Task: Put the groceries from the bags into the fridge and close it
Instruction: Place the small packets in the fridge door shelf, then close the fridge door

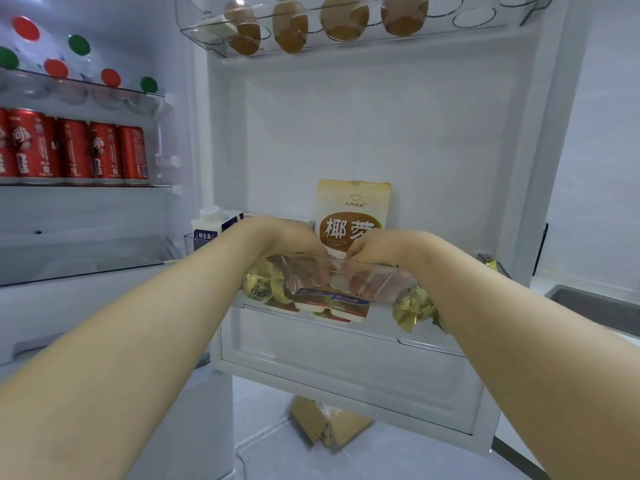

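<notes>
— What's open there?

— The white fridge [194, 140]. Its door [381, 133] is swung wide, smooth moulded plastic inside. Glass shelves in the body carry a row of red cans [72, 150], and above them are bottles with round red and green caps [55, 68].

— And on the door?

— Up top is a clear egg tray [485, 15] with four brown eggs [343, 19] seated in its round cups. Lower down is a clear, straight-walled door bin [367, 264], and that's where the groceries are.

— Such as?

— A flat cream-and-brown coconut pouch [349, 209] stands upright against the back. A white milk carton [211, 223] with a round cap is at the hinge end. Crinkled gold foil packets [263, 282] are heaped along the bottom. Small squarish white tubs [332, 301] with blue foil lids lie in front.

— The hands?

— The left hand [294, 244] and right hand [377, 251] are both hooked over the rim, close together. Their fingers [322, 271] curl down inside, showing through the plastic. Something small, pale and round sits between the tips, but I can't tell whether either hand grips it.
</notes>
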Motion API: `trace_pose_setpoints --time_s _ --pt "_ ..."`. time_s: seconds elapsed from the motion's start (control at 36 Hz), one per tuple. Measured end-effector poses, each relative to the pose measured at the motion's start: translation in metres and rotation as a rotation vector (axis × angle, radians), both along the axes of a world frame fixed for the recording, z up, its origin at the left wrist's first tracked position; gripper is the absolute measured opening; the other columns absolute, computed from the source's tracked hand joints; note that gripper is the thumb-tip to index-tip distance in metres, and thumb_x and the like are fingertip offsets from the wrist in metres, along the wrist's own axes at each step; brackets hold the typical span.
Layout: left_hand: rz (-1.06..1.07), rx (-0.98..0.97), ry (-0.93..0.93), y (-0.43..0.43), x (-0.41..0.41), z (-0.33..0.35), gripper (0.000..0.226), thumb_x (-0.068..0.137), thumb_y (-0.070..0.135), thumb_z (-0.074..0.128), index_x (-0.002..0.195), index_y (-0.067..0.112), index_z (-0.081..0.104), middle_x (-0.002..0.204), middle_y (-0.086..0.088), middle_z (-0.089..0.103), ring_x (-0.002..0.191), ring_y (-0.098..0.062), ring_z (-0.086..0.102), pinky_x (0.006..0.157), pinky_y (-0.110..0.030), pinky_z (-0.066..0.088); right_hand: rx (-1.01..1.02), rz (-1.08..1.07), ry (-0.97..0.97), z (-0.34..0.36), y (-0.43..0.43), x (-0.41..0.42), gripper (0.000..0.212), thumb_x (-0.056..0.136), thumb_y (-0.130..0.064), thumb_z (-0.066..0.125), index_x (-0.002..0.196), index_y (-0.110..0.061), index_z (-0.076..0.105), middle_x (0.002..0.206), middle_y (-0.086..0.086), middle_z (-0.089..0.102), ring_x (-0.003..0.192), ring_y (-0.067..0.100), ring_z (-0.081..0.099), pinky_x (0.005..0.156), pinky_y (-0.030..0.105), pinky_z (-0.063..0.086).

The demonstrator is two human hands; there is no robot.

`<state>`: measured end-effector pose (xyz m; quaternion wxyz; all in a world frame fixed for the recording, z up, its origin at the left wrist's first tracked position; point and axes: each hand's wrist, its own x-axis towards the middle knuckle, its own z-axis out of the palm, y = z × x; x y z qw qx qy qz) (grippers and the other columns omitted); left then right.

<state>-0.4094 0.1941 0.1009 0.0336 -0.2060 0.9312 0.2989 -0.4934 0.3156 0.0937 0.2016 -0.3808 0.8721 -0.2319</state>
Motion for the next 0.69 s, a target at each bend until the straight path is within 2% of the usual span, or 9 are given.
trace_pose_setpoints --time_s 0.08,0.14,0.19,0.25,0.31,0.39,0.53,0.61,0.69 --pt "0.018 -0.028 0.148 0.0 0.003 -0.002 0.017 0.086 0.022 0.057 0.089 0.011 0.07 0.069 0.005 0.069 0.052 -0.003 0.061 0.06 -0.019 0.048 -0.107 -0.018 0.009 0.001 0.004 0.006 0.013 0.092 -0.022 0.055 0.096 -0.01 0.06 0.076 0.006 0.065 0.064 0.019 0.062 0.068 0.031 0.054" --pt "0.028 -0.084 0.262 0.0 0.006 -0.005 0.016 0.086 0.026 0.06 0.088 0.014 0.07 0.058 0.01 0.066 0.052 -0.004 0.06 0.057 -0.018 0.047 -0.201 -0.005 0.048 0.0 0.006 0.01 0.013 0.093 -0.024 0.054 0.087 -0.013 0.058 0.074 0.006 0.064 0.062 0.018 0.061 0.068 0.032 0.055" --pt "0.036 -0.175 0.385 0.0 0.01 -0.009 0.019 0.083 0.031 0.062 0.086 0.013 0.07 0.065 0.003 0.065 0.063 -0.013 0.06 0.064 -0.027 0.048 -0.315 0.008 0.112 0.001 0.009 0.015 0.014 0.093 -0.023 0.053 0.089 -0.011 0.06 0.072 0.004 0.063 0.061 0.017 0.061 0.069 0.033 0.055" --pt "0.056 -0.266 0.497 0.003 0.016 -0.013 0.02 0.084 0.034 0.06 0.082 0.016 0.068 0.075 0.0 0.066 0.072 -0.019 0.06 0.069 -0.033 0.049 -0.434 0.004 0.25 0.002 0.014 0.02 0.016 0.093 -0.024 0.051 0.091 -0.012 0.062 0.074 0.002 0.064 0.065 0.017 0.062 0.074 0.035 0.055" --pt "0.094 -0.374 0.588 0.008 0.022 -0.021 0.021 0.087 0.037 0.053 0.071 0.026 0.061 0.069 0.009 0.061 0.069 -0.015 0.056 0.059 -0.028 0.041 -0.538 -0.025 0.407 0.002 0.022 0.028 0.016 0.093 -0.027 0.051 0.089 -0.018 0.063 0.079 -0.001 0.066 0.075 0.017 0.064 0.076 0.035 0.052" --pt "0.147 -0.505 0.674 0.018 0.031 -0.034 0.029 0.094 0.04 0.042 0.072 0.028 0.057 0.069 0.006 0.062 0.071 -0.015 0.055 0.056 -0.023 0.033 -0.557 -0.066 0.589 -0.002 0.039 0.041 0.018 0.093 -0.032 0.048 0.092 -0.022 0.062 0.081 -0.006 0.063 0.075 0.015 0.058 0.067 0.031 0.048" --pt "0.043 -0.358 0.78 0.045 0.041 -0.042 0.019 0.093 0.035 0.046 0.083 0.026 0.06 0.079 0.008 0.064 0.08 -0.015 0.057 0.068 -0.031 0.044 -0.531 -0.138 0.802 -0.018 0.072 0.056 0.018 0.093 -0.034 0.047 0.096 -0.023 0.061 0.08 -0.007 0.062 0.077 0.021 0.058 0.062 0.028 0.043" --pt "-0.058 -0.313 0.803 0.066 0.045 -0.046 0.01 0.092 0.034 0.051 0.087 0.031 0.059 0.079 0.015 0.062 0.081 -0.008 0.057 0.075 -0.03 0.047 -0.633 -0.173 0.801 -0.03 0.089 0.06 0.016 0.092 -0.031 0.051 0.101 -0.023 0.061 0.073 -0.011 0.058 0.078 0.02 0.057 0.066 0.029 0.045" --pt "-0.098 -0.318 0.834 0.087 0.048 -0.052 0.01 0.09 0.032 0.054 0.093 0.029 0.063 0.083 0.017 0.062 0.077 -0.002 0.056 0.085 -0.03 0.046 -0.782 -0.152 0.912 -0.045 0.103 0.06 0.013 0.087 -0.021 0.059 0.096 -0.013 0.066 0.076 -0.002 0.065 0.08 0.026 0.058 0.069 0.031 0.045"
